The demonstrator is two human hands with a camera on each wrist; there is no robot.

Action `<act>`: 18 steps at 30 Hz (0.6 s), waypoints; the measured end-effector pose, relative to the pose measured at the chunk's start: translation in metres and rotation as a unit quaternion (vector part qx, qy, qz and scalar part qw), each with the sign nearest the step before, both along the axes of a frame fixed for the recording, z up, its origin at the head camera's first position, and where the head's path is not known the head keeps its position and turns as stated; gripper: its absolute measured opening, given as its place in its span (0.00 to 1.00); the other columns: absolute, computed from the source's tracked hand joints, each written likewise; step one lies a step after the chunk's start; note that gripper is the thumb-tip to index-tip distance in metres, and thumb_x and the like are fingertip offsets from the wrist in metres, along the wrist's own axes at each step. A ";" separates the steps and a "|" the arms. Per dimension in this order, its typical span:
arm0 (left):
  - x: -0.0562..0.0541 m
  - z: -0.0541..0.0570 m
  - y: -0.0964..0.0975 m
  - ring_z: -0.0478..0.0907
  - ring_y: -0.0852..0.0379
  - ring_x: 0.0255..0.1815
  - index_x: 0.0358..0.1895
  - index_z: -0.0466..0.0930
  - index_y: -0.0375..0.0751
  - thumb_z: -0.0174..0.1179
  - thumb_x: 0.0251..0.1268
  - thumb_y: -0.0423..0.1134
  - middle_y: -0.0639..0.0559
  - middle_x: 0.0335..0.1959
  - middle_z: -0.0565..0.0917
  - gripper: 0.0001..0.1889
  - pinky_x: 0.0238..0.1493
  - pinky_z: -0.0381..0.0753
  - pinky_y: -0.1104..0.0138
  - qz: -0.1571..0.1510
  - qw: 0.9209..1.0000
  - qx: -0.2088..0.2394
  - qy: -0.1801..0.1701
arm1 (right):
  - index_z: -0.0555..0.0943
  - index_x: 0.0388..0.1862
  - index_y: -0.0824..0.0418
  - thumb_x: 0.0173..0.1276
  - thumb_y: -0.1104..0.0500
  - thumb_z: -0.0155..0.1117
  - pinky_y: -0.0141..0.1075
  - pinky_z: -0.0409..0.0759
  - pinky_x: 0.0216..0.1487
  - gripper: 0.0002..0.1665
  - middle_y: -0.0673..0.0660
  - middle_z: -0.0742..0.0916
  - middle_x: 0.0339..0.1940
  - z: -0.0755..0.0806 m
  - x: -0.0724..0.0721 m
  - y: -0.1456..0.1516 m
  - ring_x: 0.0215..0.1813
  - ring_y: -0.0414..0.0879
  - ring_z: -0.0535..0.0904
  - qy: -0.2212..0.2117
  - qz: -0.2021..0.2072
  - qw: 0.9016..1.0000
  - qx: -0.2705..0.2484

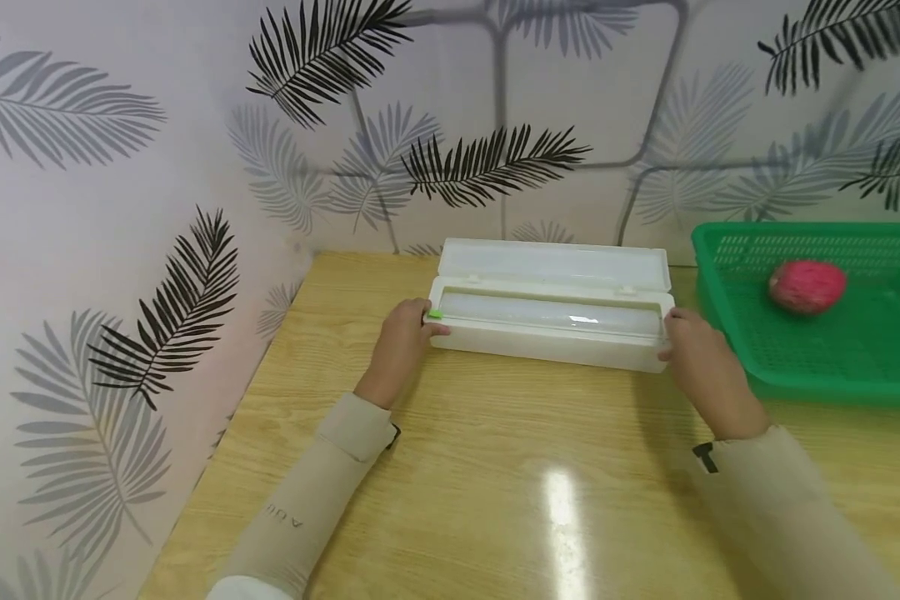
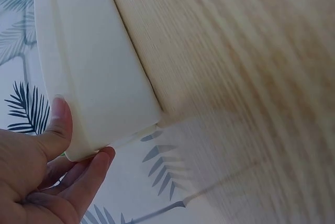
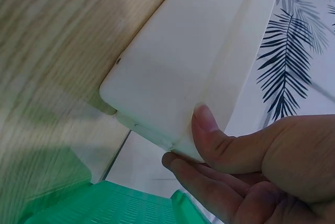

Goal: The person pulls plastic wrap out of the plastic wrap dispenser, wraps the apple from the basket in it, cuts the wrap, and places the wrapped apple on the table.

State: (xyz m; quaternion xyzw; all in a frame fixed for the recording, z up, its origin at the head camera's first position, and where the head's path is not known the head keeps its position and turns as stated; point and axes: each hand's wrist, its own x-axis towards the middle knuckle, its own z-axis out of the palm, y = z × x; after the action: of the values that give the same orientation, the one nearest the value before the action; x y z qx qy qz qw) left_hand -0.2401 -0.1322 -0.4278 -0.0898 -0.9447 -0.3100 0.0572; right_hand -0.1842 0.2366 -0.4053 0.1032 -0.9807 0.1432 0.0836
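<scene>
A long white cling film dispenser box [image 1: 543,343] sits at the back of the wooden table, its lid [image 1: 555,265] flipped back toward the wall. Inside lies a roll of clear film [image 1: 547,312]. A small green slider [image 1: 435,314] shows at its left end. My left hand [image 1: 405,342] grips the left end, thumb on the front face and fingers around the end, as the left wrist view confirms. At the other end my right hand [image 1: 701,362] holds the box the same way, thumb [image 3: 205,124] against the front.
To the right stands a green plastic basket [image 1: 832,387] with a pink-red round object [image 1: 807,287] in it. A wall [image 1: 570,200] with leaf patterns rises behind the table and along its left side. The wooden tabletop [image 1: 480,467] extends in front of the box.
</scene>
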 end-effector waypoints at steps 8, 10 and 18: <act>-0.015 -0.001 0.010 0.72 0.56 0.39 0.56 0.72 0.27 0.61 0.58 0.41 0.42 0.42 0.77 0.26 0.36 0.76 0.69 0.008 1.000 0.000 -0.009 | 0.73 0.35 0.80 0.51 0.75 0.68 0.51 0.77 0.29 0.15 0.72 0.77 0.38 0.000 -0.017 0.004 0.34 0.65 0.77 0.028 -0.022 0.999 -0.011; -0.017 -0.002 0.011 0.72 0.55 0.41 0.57 0.71 0.28 0.59 0.60 0.40 0.42 0.44 0.76 0.25 0.38 0.76 0.69 0.006 1.000 0.000 -0.010 | 0.74 0.36 0.80 0.51 0.75 0.67 0.52 0.77 0.31 0.15 0.72 0.77 0.40 0.000 -0.021 0.005 0.36 0.66 0.77 0.019 -0.029 0.999 -0.013; -0.027 0.002 0.010 0.73 0.51 0.44 0.57 0.71 0.28 0.59 0.60 0.40 0.40 0.45 0.76 0.25 0.42 0.76 0.67 0.001 1.000 -0.010 -0.012 | 0.73 0.36 0.80 0.51 0.75 0.67 0.54 0.76 0.30 0.15 0.72 0.77 0.35 -0.001 -0.031 0.001 0.33 0.67 0.76 0.023 -0.038 0.999 -0.011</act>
State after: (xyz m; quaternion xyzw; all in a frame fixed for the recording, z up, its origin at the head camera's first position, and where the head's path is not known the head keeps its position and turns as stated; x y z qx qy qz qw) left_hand -0.2668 -0.1218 -0.4261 -0.0853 -0.9487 -0.3012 0.0453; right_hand -0.2149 0.2373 -0.4058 0.0679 -0.9802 0.1479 0.1128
